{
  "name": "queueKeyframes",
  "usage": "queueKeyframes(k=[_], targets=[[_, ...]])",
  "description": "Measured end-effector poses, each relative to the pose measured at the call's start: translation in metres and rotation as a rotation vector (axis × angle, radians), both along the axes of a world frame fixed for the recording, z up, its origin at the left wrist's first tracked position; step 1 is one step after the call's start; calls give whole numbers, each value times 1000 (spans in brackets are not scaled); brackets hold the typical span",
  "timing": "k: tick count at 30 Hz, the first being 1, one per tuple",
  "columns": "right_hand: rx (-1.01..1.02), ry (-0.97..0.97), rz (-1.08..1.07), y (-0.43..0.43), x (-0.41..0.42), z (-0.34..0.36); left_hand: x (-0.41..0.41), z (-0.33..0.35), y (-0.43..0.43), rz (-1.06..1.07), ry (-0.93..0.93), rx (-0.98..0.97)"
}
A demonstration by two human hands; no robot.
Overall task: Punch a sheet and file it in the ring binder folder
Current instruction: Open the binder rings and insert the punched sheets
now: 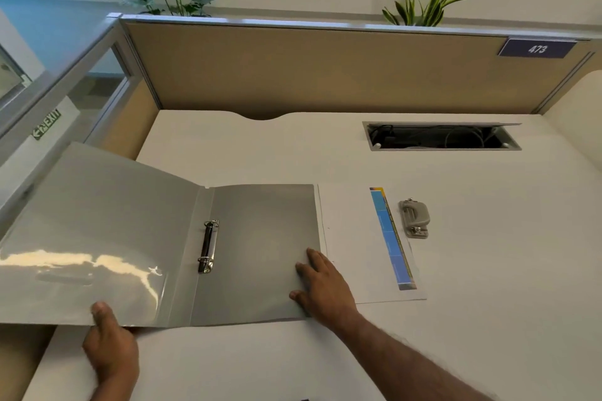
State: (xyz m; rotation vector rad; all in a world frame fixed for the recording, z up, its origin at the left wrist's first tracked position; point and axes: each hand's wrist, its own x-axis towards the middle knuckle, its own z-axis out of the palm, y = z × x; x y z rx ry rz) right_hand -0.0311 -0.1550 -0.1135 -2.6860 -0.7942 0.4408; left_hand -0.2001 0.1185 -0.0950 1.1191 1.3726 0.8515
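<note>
A grey ring binder folder (pixel 254 238) lies spread wide on the white desk, its metal ring mechanism (pixel 208 246) near the spine. My left hand (pixel 109 345) grips the front edge of the left cover, thumb on top; that cover overhangs the desk's left edge. My right hand (pixel 321 286) rests flat, fingers spread, on the right cover's lower right corner. Just right of the folder lies a white sheet (pixel 355 238) with a blue and yellow strip along its right side. A small grey hole punch (pixel 414 217) sits right of the sheet.
A tan cubicle partition (pixel 309 68) closes the desk's back, with a "473" plate (pixel 537 48). An open cable cutout (pixel 439 136) lies in the desk at back right. Glass panel and exit sign stand to the left. Plants rise behind the partition.
</note>
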Motion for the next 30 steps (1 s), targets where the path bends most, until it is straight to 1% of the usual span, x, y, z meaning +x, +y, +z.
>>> queueKeyframes(k=[3,4,6,7,9,11,13,15,16,19,21,24,28,30], targets=[[2,-7,2,-1,0,0,1,2,-15,12,-9,2],[6,-12,8,-1,0,0,1,5,-26,35,22,15],[52,-27,-3,-4,2,0,2,9,-54,73,123,101],[96,-25,-26,-5,3,2,4,10,-69,35,148,145],[222,-30,-128,-13,7,9,11,12,-97,-162,121,205],[336,-80,-268,-28,16,17,23,14,-116,-442,95,216],[403,-127,-426,-50,30,24,42,17,-127,-746,107,295],[415,-151,-587,-76,47,27,65,20,-135,-1052,139,472],[391,-138,-665,-90,56,28,78,21,-139,-1200,178,563],[282,25,-874,-129,78,29,115,26,-154,-1560,425,785],[238,112,-952,-147,86,26,134,24,-166,-1681,593,903],[223,163,-970,-156,91,20,150,13,-182,-1757,730,1045],[262,178,-933,-152,95,14,150,-6,-189,-1809,840,1091],[277,186,-934,-148,97,12,147,-13,-190,-1812,826,1089]])
